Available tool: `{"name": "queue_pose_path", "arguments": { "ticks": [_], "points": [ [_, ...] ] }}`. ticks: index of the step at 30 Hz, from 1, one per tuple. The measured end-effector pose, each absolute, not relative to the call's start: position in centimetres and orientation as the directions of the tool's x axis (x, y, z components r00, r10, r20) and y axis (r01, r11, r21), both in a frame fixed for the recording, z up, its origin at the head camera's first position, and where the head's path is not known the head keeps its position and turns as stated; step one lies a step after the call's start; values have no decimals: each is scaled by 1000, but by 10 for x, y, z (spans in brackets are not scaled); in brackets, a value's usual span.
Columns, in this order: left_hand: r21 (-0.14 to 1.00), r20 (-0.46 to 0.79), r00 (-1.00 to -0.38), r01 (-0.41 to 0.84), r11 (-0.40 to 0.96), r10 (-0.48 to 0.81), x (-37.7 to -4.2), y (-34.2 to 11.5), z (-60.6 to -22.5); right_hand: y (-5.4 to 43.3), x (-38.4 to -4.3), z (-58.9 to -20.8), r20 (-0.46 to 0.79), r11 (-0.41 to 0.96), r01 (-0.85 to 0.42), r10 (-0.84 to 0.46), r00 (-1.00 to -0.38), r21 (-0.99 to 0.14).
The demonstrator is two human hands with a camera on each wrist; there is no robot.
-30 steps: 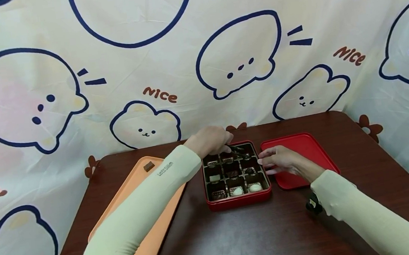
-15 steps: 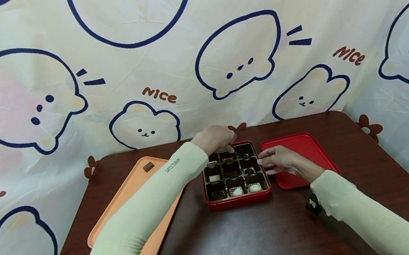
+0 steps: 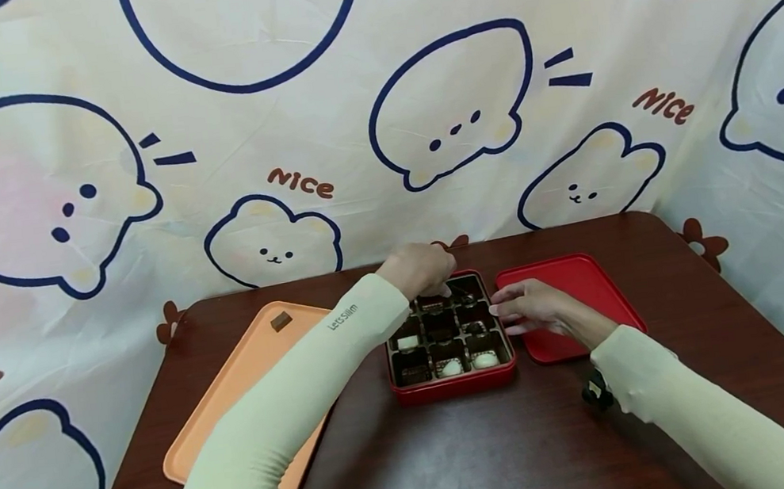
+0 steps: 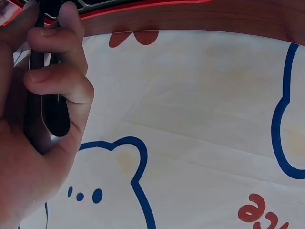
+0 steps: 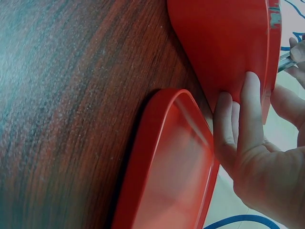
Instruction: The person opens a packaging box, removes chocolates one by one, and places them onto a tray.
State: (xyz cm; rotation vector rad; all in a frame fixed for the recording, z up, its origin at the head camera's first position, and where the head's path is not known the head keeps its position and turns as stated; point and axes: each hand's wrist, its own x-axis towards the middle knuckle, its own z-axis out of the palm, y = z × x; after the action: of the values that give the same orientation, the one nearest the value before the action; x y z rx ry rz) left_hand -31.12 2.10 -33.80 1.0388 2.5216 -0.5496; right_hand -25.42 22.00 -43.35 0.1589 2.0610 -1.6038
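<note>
My left hand (image 3: 419, 269) is over the back of a red box (image 3: 455, 386) and grips black tongs (image 4: 56, 117), fingers curled round the handles. The tongs' tips reach into the box's back right part, dark and hard to make out. Black dividers split the box into several compartments. White round chocolates (image 3: 485, 360) sit in front ones, a pale square piece (image 3: 408, 342) at left, dark pieces elsewhere. My right hand (image 3: 531, 305) rests its fairly straight fingers (image 5: 250, 102) against the box's right outer wall, thumb near the rim.
To the left lies an orange tray (image 3: 212, 411) with one brown chocolate square (image 3: 281, 321) near its far end, partly under my left forearm. A red lid (image 3: 586, 288) lies right of the box. Behind the dark wooden table (image 3: 451, 461) hangs a printed cloth (image 3: 265, 130).
My left hand with the tongs has shifted slightly right and toward me over the box. The right hand stays against the box's side. The whole view has drifted a little.
</note>
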Motion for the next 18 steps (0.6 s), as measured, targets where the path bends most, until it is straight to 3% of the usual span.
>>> {"name": "queue_pose_path", "arguments": {
  "ticks": [18],
  "points": [
    [-207,-384,-645,758,619,661,-312,12,-350,219,-254,-434,-471,292,404,-215,-856,-867]
  ]
}}
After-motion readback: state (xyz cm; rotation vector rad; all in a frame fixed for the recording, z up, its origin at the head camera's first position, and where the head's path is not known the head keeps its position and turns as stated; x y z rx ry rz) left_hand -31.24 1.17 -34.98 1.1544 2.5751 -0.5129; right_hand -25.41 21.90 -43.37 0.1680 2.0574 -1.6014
